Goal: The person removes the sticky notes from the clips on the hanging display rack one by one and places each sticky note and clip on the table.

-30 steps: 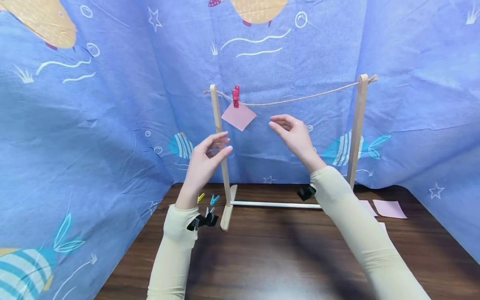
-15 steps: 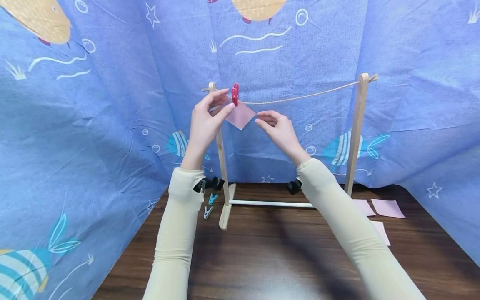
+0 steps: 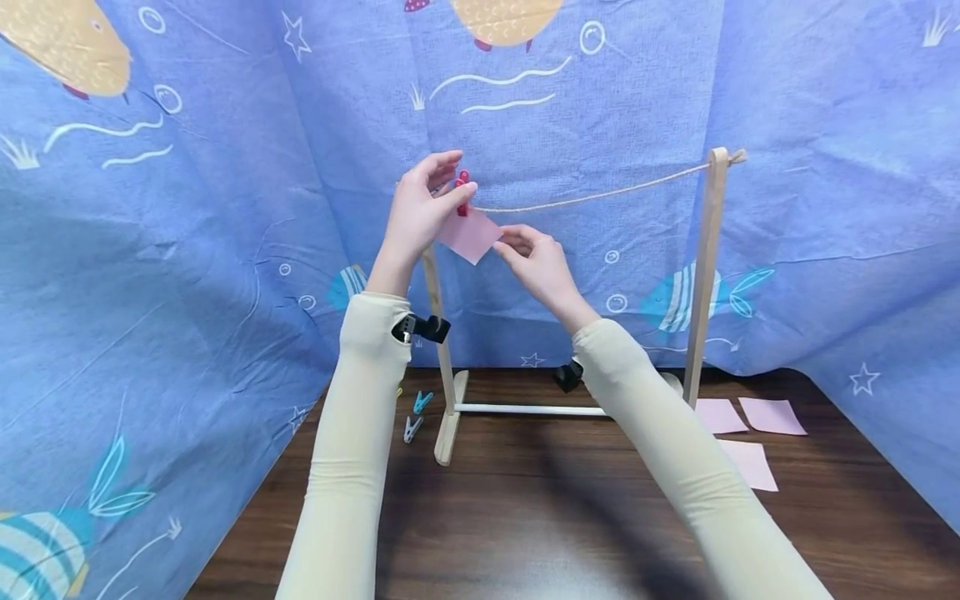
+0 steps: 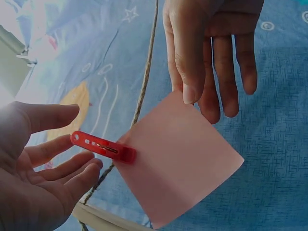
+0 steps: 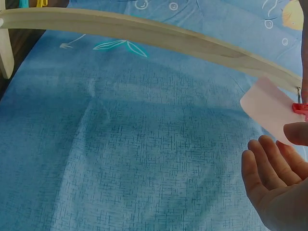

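Observation:
A square pink sheet of paper (image 3: 472,239) hangs by a corner region from the rope (image 3: 592,198), held there by a red clothespin (image 4: 103,146). My right hand (image 3: 543,268) pinches another corner of the sheet between thumb and index finger. Around the clothespin's upper end is my left hand (image 3: 422,204), thumb and fingers spread apart. In the left wrist view, the left index fingertip is close to the clothespin's end; whether they touch I cannot tell. The left thumb (image 4: 57,117) stands clear of it.
The rope runs between two wooden posts (image 3: 705,275), joined low down by a white rod (image 3: 532,409). Several clothespins, one blue (image 3: 422,402) and one pale (image 3: 412,428), lie left of the stand. More pink sheets (image 3: 772,416) lie on the dark table at right.
Both hands have come up to the hanging sheet. The left has risen to the clothespin; the right has moved left and taken hold of the sheet's corner.

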